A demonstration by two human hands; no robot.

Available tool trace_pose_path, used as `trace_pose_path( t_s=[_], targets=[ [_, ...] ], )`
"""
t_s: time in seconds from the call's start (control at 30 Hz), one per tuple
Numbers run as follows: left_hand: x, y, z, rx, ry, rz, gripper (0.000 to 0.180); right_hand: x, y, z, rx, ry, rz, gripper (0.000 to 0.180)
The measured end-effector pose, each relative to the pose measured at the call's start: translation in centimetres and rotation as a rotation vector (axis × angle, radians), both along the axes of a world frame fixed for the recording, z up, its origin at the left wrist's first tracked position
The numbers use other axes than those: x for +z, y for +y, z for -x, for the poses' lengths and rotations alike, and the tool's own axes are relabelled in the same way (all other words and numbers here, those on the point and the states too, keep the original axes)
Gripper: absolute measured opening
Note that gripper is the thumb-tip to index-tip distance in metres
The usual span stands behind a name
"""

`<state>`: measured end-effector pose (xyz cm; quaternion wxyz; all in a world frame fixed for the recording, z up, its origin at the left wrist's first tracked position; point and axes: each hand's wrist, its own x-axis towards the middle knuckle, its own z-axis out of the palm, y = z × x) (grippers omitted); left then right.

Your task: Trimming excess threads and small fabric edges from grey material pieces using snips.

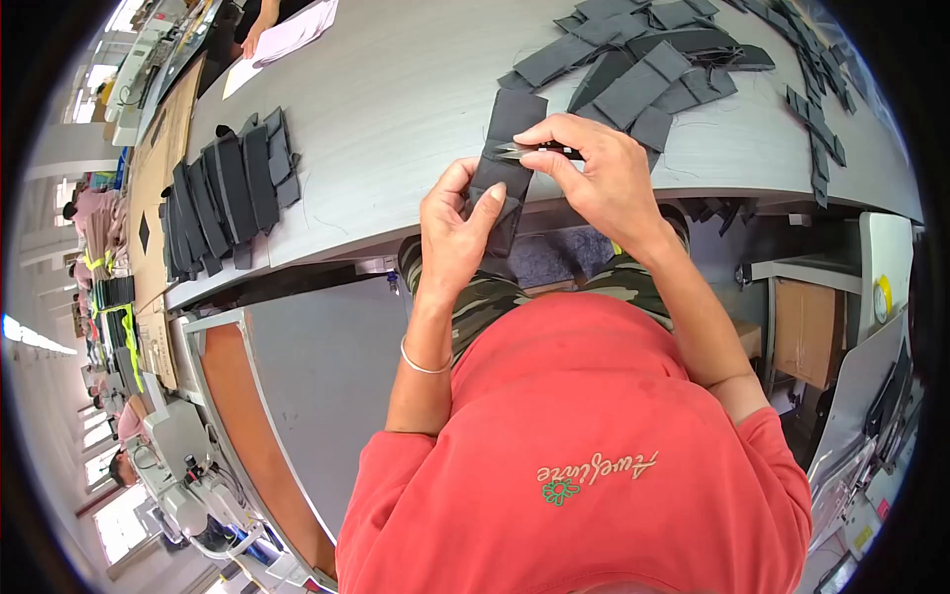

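Note:
My left hand (458, 233) grips a dark grey strip of fabric (514, 112) near the table's front edge, its thumb lying over the cloth. In my right hand (594, 173) is a pair of small thread snips (556, 149), pinched between thumb and fingers. The pointed blades lie over the strip, just above my left thumb; whether they touch the cloth I cannot tell. The lower end of the strip hangs down past the table edge. Behind my right hand lies a loose heap of similar dark fabric pieces (643, 84).
A row of overlapping dark strips (226, 193) lies on the table (396, 89) at the left. More dark strips (816, 129) lie at the right, some over the edge. At the far left, another person's hand (259, 30) rests by pale sheets (299, 33). Sewing machines (178, 475) stand lower left.

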<state>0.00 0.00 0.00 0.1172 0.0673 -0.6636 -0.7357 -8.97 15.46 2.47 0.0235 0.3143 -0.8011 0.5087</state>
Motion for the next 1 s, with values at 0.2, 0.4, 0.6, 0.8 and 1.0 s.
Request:
trace_pose_path(
  t_s=[0.2,0.4,0.6,0.8,1.0],
  targets=[
    [-0.08,0.45,-0.01,0.003,-0.026,0.054,0.018,-0.27,-0.19,0.06,-0.015,0.088,-0.018,0.011],
    [-0.2,0.18,-0.06,-0.033,-0.059,0.028,0.023,-0.55,-0.43,0.07,-0.028,0.131,-0.027,0.011],
    [-0.12,0.25,0.1,-0.042,-0.057,0.0,0.023,-0.66,-0.15,0.25,-0.014,0.018,0.012,0.01],
    [-0.04,0.46,0.3,-0.028,-0.003,0.044,0.019,-0.59,0.12,0.29,0.025,-0.156,0.045,0.011],
    [-0.11,0.4,0.37,-0.034,-0.004,0.06,0.018,-0.67,0.03,0.24,0.031,-0.144,0.083,0.013]
  ],
)
